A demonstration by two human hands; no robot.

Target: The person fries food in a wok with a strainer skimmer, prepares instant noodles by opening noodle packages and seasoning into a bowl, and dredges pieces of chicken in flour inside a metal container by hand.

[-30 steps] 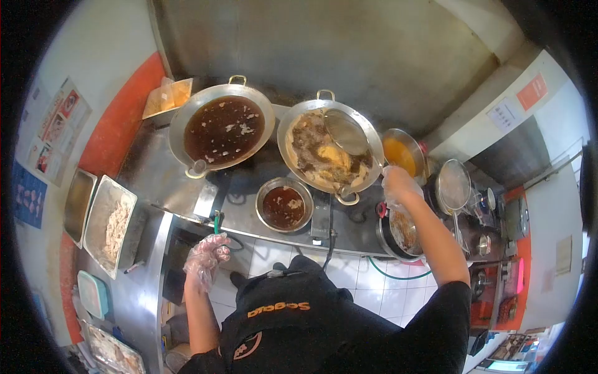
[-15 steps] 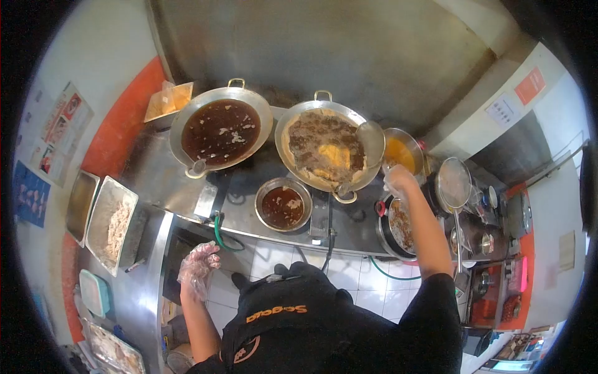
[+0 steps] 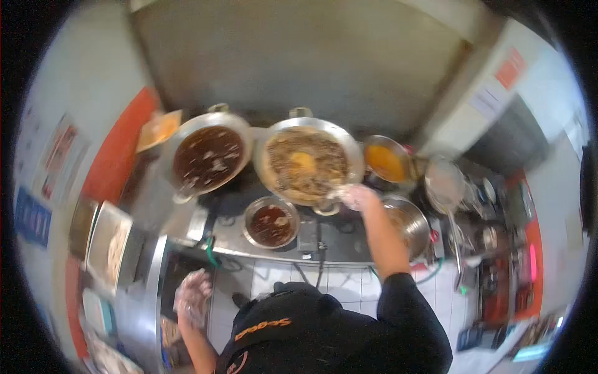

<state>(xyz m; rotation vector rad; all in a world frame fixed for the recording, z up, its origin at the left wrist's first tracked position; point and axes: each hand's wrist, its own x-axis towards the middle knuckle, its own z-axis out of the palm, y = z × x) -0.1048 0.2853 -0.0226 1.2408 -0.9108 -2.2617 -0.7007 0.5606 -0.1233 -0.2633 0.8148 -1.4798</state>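
Observation:
My right hand, in a clear plastic glove, is closed at the front rim of the right wok, just above its loop handle. Its fingers are blurred; a greyish blurred shape beside them reaches over the rim, and I cannot tell what it is. Brown bubbling liquid with a yellow mass fills that wok. Low on the left, my left hand, also gloved, hangs free with loosely bent fingers and nothing visible in it.
A left wok and a small bowl hold dark brown liquid. Right of the right wok stand a pot of orange liquid, a round metal vessel and a long-handled strainer. A metal tray sits at left.
My right hand has moved left and down to the wok's front rim. The round skimmer over the wok's right side is gone from there. My left hand appears lower; the whole view has shifted.

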